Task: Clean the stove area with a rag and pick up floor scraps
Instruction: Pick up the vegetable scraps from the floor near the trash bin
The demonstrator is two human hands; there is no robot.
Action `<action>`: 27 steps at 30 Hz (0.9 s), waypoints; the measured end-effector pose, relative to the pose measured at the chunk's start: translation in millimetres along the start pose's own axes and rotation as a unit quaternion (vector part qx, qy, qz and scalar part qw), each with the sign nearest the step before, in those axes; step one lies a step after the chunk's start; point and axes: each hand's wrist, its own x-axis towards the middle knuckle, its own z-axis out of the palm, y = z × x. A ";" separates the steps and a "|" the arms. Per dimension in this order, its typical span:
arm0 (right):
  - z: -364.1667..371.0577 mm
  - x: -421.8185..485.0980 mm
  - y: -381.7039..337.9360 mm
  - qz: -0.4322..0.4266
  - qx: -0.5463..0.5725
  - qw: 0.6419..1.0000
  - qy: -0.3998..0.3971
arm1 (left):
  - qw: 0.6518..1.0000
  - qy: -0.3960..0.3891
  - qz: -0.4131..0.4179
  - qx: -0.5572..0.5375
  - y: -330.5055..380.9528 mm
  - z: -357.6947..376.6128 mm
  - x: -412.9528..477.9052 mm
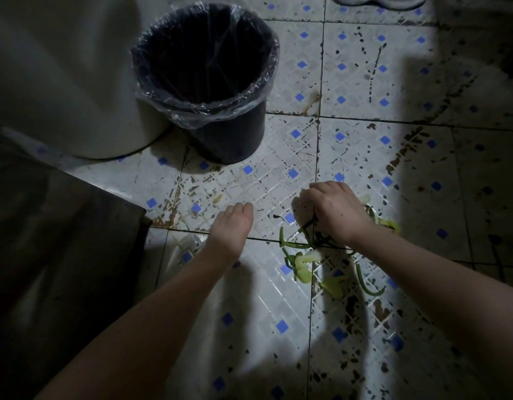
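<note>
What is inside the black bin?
The black bin holds a clear plastic liner folded over its rim. Its inside is dark; no contents show, and the bottom cannot be seen.

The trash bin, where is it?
In the head view the black trash bin, lined with a clear bag, stands on the tiled floor at upper left, beyond the left hand.

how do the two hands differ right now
The right hand is closed on green vegetable scraps; the left hand holds nothing visible, fingers curled. The right hand sits among the scraps, the left over bare tile, nearer the lined bin. Both are down at the floor.
</note>
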 end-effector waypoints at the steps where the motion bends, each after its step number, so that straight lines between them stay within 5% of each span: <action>1: 0.6 0.9 -1.7 -0.002 0.001 1.000 0.001 | 1.000 0.006 -0.010 0.001 -3.7 -1.3 1.6; 15: 17.8 8.4 -30.0 -0.102 0.012 0.994 -0.036 | 0.994 0.017 -0.088 0.059 -42.8 -15.9 20.5; 27: 28.8 21.4 -47.3 -0.056 -0.004 0.998 -0.042 | 0.996 0.007 -0.083 0.024 -47.1 -11.1 28.2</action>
